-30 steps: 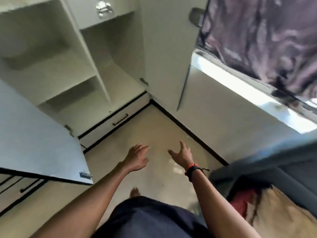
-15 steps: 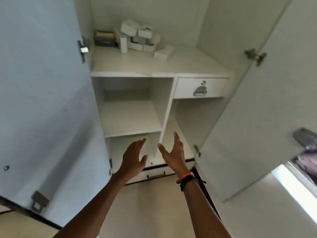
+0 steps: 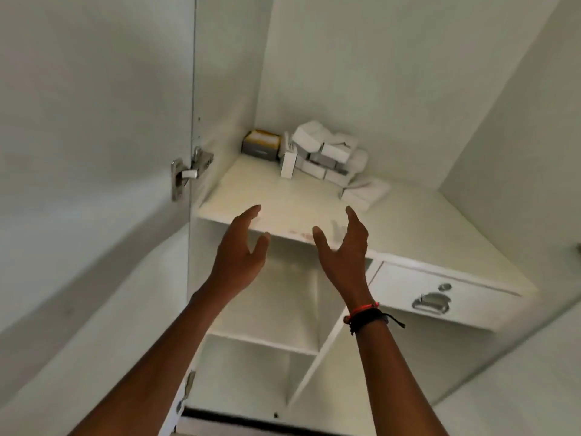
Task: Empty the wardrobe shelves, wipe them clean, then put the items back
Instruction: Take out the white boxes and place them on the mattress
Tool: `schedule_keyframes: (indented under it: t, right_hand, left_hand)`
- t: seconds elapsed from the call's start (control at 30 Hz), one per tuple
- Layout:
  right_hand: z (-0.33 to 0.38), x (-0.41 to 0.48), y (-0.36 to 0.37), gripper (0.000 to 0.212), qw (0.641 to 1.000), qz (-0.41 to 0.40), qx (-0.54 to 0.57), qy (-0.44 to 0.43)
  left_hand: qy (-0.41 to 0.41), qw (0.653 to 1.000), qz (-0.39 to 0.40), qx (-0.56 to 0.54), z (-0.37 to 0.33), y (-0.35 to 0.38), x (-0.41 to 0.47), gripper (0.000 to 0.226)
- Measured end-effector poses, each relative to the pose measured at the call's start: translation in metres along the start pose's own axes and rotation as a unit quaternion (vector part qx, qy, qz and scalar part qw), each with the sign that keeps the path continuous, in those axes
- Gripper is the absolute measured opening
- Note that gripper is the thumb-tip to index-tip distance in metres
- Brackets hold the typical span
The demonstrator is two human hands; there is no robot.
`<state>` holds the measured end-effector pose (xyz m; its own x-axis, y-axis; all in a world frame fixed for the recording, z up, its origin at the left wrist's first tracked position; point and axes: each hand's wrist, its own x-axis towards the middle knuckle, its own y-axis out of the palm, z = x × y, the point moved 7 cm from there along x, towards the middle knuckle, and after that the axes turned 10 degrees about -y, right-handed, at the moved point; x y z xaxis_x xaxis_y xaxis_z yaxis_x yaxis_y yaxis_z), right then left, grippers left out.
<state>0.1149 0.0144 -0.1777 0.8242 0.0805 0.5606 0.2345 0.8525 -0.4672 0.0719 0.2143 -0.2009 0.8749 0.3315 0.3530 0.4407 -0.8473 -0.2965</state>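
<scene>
The emptying step was in hand, judging by the shelves: the lower compartments (image 3: pixel 261 303) beneath the fingers showed nothing in them, while the top shelf (image 3: pixel 267 190) was loaded at its back. A heap of small white boxes (image 3: pixel 327 162) lay well beyond the fingertips, against the rear wall, with one box standing on end at its left edge and a loose one nearest the right fingertips. A grey box (image 3: pixel 261 145) with a yellowish top sat in the back corner, beyond the left fingertips.

The left hand (image 3: pixel 239 247) and the right hand (image 3: pixel 342 253) were both raised at the shelf's front edge, palms facing each other. The fingers (image 3: pixel 251 212) of the left were straight and loosely together, thumb apart; those of the right were likewise extended, thumb spread. Neither hand held anything, and whether either touched the shelf edge could not be told.

The next move probably called for a reach over the bare front of the shelf to gather the heap between both palms, since the boxes were stacked loosely and could tumble
</scene>
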Motion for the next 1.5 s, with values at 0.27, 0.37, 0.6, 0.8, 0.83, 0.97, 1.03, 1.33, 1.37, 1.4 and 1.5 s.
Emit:
schedule_keyframes:
  t: [0.27, 0.37, 0.6, 0.8, 0.83, 0.97, 1.03, 1.33, 1.37, 1.4, 1.5]
  right_hand:
    - [-0.081, 0.16, 0.003, 0.069, 0.967, 0.153, -0.188, -0.077]
    - [-0.111, 0.189, 0.013, 0.058, 0.926, 0.234, -0.288, -0.071]
    - [-0.128, 0.259, 0.026, 0.039, 0.897, 0.15, -0.406, -0.092]
    - [-0.153, 0.292, 0.07, 0.049, 0.911, 0.225, -0.342, -0.056]
    - [-0.152, 0.292, 0.074, 0.05, 0.912, 0.211, -0.348, -0.06]
    - [-0.137, 0.285, 0.073, 0.057, 0.904, 0.148, -0.39, -0.096]
    - [-0.139, 0.282, 0.066, 0.059, 0.922, 0.129, -0.359, -0.064]
    - [-0.117, 0.244, 0.027, 0.055, 0.961, 0.15, -0.234, 0.008]
    - [-0.107, 0.232, 0.021, 0.047, 0.968, 0.14, -0.209, -0.004]
    - [-0.097, 0.22, 0.016, 0.036, 0.976, 0.124, -0.179, -0.022]
    - [-0.081, 0.192, 0.02, 0.024, 0.983, 0.129, -0.118, -0.059]
  left_hand:
    - [-0.017, 0.998, 0.057, 0.012, -0.026, 0.082, 0.161, 0.041]
    - [-0.03, 0.992, 0.091, 0.078, -0.004, 0.116, 0.186, 0.044]
    - [-0.014, 0.968, 0.112, 0.225, 0.021, 0.144, 0.208, 0.053]
    - [-0.017, 0.972, 0.094, 0.217, 0.024, 0.148, 0.212, 0.065]
    - [-0.014, 0.972, 0.09, 0.217, 0.024, 0.147, 0.214, 0.064]
    - [-0.003, 0.97, 0.081, 0.227, 0.024, 0.145, 0.217, 0.049]
    - [-0.007, 0.971, 0.076, 0.227, 0.025, 0.143, 0.218, 0.048]
    - [-0.062, 0.995, 0.045, 0.062, 0.017, 0.13, 0.218, 0.028]
    - [-0.103, 0.994, 0.039, -0.024, 0.017, 0.125, 0.219, 0.022]
    - [-0.148, 0.983, 0.038, -0.103, 0.017, 0.121, 0.219, 0.019]
    - [-0.215, 0.961, 0.035, -0.17, 0.02, 0.113, 0.217, 0.022]
